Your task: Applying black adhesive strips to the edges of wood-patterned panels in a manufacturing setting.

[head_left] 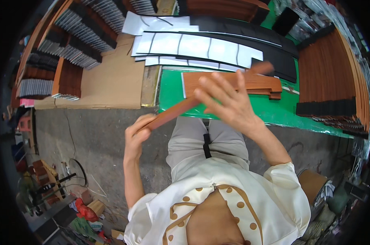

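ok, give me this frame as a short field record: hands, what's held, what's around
left hand: grips the near end of a long reddish-brown wood strip
right hand: open, fingers spread, palm laid over the middle of the strip
strip: tilted, far end up to the right over the green mat
on mat: flat stack of brown wood pieces
behind: white sheets, black strips
left: cardboard, stacked strips
right: brown strip stack
floor: grey concrete
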The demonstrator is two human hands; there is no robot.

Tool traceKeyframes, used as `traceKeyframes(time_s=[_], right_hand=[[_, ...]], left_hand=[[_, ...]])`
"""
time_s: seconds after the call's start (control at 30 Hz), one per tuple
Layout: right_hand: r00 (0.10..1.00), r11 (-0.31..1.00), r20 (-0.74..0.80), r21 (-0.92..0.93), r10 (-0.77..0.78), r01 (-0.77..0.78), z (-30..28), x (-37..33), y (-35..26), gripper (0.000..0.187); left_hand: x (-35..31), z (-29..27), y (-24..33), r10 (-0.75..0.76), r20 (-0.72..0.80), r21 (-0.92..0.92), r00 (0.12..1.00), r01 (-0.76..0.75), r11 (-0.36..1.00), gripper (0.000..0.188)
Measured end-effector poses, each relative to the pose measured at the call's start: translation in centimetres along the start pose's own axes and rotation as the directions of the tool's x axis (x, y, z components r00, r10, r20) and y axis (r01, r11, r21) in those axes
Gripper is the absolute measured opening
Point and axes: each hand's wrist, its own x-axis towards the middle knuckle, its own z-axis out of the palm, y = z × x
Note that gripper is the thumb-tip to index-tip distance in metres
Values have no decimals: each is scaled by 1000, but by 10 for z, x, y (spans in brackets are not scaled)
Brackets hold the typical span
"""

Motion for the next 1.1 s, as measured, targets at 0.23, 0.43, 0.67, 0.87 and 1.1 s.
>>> traceKeyframes(time_s=[0.23,0.43,0.67,0.87,1.1], right_hand=[[921,937,184,-1,345,-350,-12,-60,75,33],[900,928,260,33,351,-371,3,-66,104,32],[873,919,337,50,353,-391,-8,-49,116,46],[929,882,219,309,298,-355,28,27,171,21],[923,967,315,54,219,-248,158,98,213,12]], left_hand=[[102,78,34,-116,244,235,963,57,970,41],[139,87,19,164,296,490,941,-297,819,34],[161,58,19,96,463,367,881,-289,884,55],[256,44,-5,329,247,783,911,-388,486,39],[323,74,-33,464,255,929,848,-348,125,43]])
